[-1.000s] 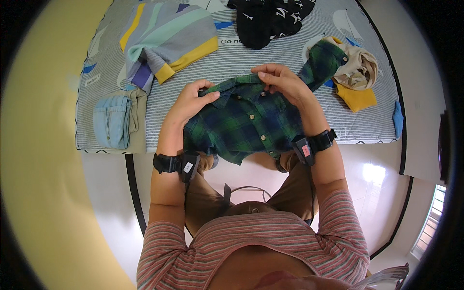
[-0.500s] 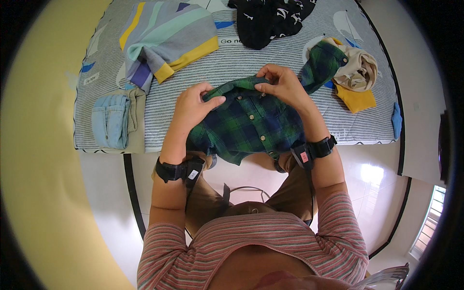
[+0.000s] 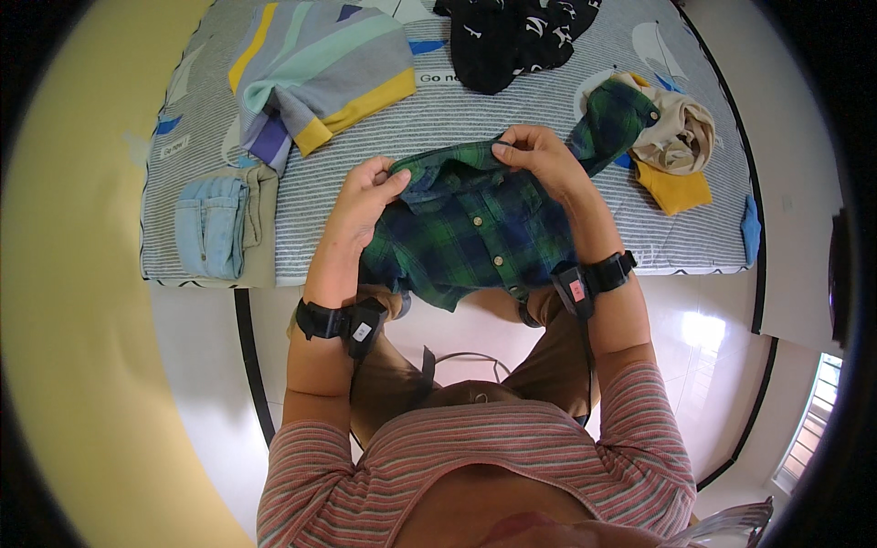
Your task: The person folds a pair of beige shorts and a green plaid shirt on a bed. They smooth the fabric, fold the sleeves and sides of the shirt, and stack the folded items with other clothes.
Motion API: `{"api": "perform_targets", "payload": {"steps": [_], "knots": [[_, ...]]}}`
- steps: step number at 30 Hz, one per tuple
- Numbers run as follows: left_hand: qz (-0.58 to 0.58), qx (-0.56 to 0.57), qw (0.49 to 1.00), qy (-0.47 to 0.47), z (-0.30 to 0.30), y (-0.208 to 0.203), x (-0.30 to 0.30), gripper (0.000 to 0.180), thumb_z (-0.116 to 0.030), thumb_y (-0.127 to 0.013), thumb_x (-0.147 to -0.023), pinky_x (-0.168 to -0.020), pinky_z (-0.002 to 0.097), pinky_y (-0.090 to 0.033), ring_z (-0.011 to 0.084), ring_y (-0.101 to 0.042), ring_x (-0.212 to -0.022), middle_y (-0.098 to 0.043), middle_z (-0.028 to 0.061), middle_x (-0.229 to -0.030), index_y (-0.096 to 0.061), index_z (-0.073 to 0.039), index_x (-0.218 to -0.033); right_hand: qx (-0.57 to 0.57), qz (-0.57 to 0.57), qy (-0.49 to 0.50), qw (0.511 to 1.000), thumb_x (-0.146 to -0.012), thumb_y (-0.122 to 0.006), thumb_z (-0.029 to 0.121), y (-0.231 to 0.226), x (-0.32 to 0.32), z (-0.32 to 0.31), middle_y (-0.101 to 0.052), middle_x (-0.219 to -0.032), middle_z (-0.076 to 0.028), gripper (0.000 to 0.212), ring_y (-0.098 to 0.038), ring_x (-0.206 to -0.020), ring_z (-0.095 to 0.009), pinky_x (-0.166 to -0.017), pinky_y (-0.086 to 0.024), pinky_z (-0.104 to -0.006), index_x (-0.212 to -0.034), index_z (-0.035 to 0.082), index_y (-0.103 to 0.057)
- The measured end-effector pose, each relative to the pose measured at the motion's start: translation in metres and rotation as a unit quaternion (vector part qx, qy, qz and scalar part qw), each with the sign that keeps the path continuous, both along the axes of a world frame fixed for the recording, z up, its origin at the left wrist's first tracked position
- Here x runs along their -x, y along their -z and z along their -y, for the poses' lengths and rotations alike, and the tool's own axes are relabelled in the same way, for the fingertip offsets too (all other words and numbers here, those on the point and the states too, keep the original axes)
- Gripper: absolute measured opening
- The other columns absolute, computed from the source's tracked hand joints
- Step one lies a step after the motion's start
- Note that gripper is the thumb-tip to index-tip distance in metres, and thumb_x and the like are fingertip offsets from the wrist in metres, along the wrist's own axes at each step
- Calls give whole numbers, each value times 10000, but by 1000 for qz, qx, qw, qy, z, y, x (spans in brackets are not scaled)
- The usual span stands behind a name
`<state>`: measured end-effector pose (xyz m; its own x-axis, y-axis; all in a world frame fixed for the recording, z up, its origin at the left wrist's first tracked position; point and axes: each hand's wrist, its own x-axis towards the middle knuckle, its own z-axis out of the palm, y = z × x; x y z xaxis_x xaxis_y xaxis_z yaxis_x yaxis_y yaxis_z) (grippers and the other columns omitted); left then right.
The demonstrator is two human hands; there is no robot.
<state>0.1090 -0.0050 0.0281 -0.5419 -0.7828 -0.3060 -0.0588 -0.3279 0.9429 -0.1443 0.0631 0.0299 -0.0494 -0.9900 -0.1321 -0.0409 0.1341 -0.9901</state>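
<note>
A green and navy plaid button-up shirt [image 3: 457,237] lies in front of me, its lower edge hanging over the near side of the bed. My left hand [image 3: 370,187] pinches the left end of its collar between thumb and fingers. At the collar's other end, my right hand [image 3: 539,163] has the same kind of pinch. Between them the collar is stretched and stands up a little. Two light buttons show down the front. One sleeve reaches out to the far right, up against a heap of beige and yellow clothes.
Folded light-blue jeans [image 3: 210,228] lie on a beige garment at the left. Behind them spreads a striped knit garment [image 3: 338,82]. Black patterned cloth [image 3: 512,46] is at the far side, a beige garment [image 3: 685,137] and yellow cloth [image 3: 674,187] at the right, all on the striped bedsheet [image 3: 320,219].
The collar edge has been lifted and drawn straighter between my hands, covering the upper buttons. My right hand has shifted slightly to the right, and my left thumb has moved a little up and left.
</note>
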Motion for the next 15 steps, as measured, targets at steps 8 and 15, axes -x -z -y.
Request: {"api": "perform_targets", "payload": {"steps": [8, 15], "knots": [[-134, -86, 987, -12, 0, -1, 4, 155, -97, -540, -869, -707, 217, -405, 92, -534, -765, -582, 11, -878, -539, -28, -1007, -30, 266, -6, 963, -838, -605, 206, 16, 10, 3, -581, -808, 37, 112, -523, -746, -100, -697, -403, -272, -778, 113, -591], [-215, -150, 965, -6, 5, 0, 6, 208, -114, -514, -886, -768, 252, -455, 129, -574, -856, -598, 25, -958, -517, -71, -1090, -38, 398, -8, 917, -849, -601, 212, 27, 10, 3, -605, -872, 22, 95, -550, -792, -151, -745, -421, -342, -850, 118, -611]]}}
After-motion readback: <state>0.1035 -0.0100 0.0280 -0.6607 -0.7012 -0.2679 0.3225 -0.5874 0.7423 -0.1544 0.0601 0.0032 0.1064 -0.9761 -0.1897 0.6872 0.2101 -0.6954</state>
